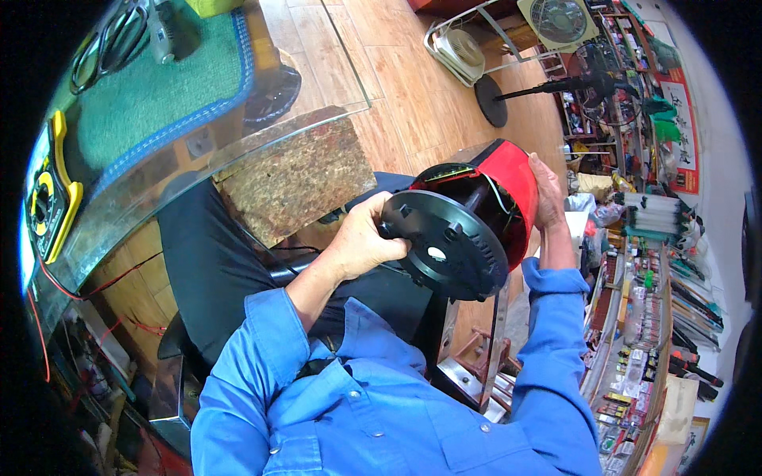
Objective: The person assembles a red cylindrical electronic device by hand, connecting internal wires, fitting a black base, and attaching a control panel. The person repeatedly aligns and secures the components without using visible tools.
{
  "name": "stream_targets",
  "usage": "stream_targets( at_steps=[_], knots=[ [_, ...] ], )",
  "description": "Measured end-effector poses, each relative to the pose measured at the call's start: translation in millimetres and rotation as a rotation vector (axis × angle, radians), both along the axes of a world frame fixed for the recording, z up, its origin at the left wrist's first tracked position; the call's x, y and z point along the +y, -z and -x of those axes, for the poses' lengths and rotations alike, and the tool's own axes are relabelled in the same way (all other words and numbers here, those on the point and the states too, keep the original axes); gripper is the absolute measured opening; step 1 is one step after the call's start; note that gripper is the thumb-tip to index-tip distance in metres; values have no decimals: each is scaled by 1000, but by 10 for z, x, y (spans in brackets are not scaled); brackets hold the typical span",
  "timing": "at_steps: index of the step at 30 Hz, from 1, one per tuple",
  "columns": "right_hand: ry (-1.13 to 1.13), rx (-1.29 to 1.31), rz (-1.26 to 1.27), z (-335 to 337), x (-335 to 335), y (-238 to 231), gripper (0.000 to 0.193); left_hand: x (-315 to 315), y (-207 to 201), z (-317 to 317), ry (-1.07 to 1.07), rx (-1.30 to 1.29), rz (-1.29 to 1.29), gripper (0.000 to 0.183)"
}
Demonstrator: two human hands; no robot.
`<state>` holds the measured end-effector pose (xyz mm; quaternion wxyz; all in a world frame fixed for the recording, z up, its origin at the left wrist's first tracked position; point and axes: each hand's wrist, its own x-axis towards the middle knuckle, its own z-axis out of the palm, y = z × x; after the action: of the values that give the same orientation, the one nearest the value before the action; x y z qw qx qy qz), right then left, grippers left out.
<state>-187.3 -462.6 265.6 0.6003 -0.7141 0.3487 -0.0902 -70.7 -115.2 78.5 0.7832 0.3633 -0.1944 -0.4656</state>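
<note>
My left hand [369, 240] is closed on the near edge of a black round base plate [444, 238], thumb on its outer face. The plate has moulded ribs and a small pale spot near its middle. It stands tilted away from a red appliance housing [514, 186], leaving a gap. Inside the gap show a white wire and a strip with yellow-green parts; the rest of the inside is dark. My right hand [546, 193] grips the housing's right side, its fingers partly hidden. The exact kind of appliance cannot be made out.
At left, a glass-topped table [230, 147] carries a green mat [171, 107], a corded grey tool [161, 36] and a yellow-black multimeter [54, 190] with red leads. A speckled board [302, 178] lies beyond my lap. Fans [492, 99] and crowded shelves [627, 349] stand right.
</note>
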Motion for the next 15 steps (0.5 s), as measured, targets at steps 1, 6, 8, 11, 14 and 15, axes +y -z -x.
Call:
stream_targets(
  at_steps=[1, 6, 8, 11, 14, 15],
  knots=[
    [12, -2, 0, 11, -2, -2, 47, -1, 2, 1, -2, 11, 2, 43],
    [53, 32, 18, -175, 122, -34, 46, -7, 86, -30, 1, 96, 44, 46],
    [60, 58, 33, -277, 172, -54, 46, -23, 163, -10, -12, 141, 69, 52],
    [40, 77, 64, -353, 153, -68, 45, -32, 214, 1, -16, 190, 91, 57],
    [14, 74, 65, -389, 129, -68, 44, -18, 188, -9, -8, 236, 88, 58],
    [12, 63, 57, -357, 93, -49, 43, -14, 170, -3, -6, 233, 82, 58]
  ],
)
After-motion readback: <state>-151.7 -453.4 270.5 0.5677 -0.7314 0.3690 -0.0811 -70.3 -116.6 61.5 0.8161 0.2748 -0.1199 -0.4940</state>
